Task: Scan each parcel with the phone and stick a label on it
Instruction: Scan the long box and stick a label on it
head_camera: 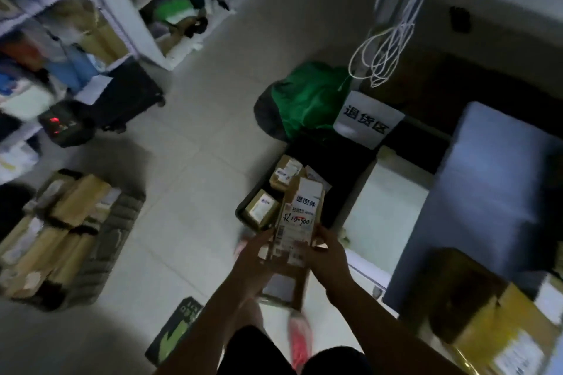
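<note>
Cardboard parcel gripped between fingers of left hand and right hand, its small print blurred

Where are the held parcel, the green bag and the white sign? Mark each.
held parcel (297,222): head view, on its labelled top face.
green bag (307,100): head view, middle of its green fabric.
white sign (367,120): head view, centre, among the black characters.

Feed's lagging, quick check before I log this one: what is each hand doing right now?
Left hand: holds the near end of the labelled parcel.
Right hand: holds the same parcel from the opposite side.
</note>
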